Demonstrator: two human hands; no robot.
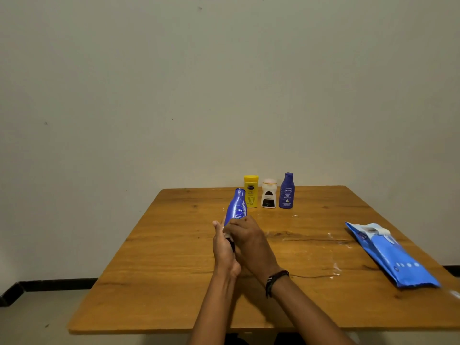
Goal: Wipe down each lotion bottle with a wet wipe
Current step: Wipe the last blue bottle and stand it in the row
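Note:
A blue Nivea lotion bottle (237, 206) is tilted above the wooden table (174, 257), its lower end hidden by both hands. My left hand (224, 250) grips the bottle's base from the left. My right hand (245, 236) wraps over the lower body from the right; a small white bit of wipe shows between the hands. At the far edge stand a yellow bottle (251, 191), a white bottle (269, 194) with a dark label and a dark blue Nivea bottle (287, 191).
A blue wet-wipe pack (390, 255) lies on the table's right side, its flap open at the far end. White smears mark the wood near it. A plain wall rises behind the table; floor shows at the left.

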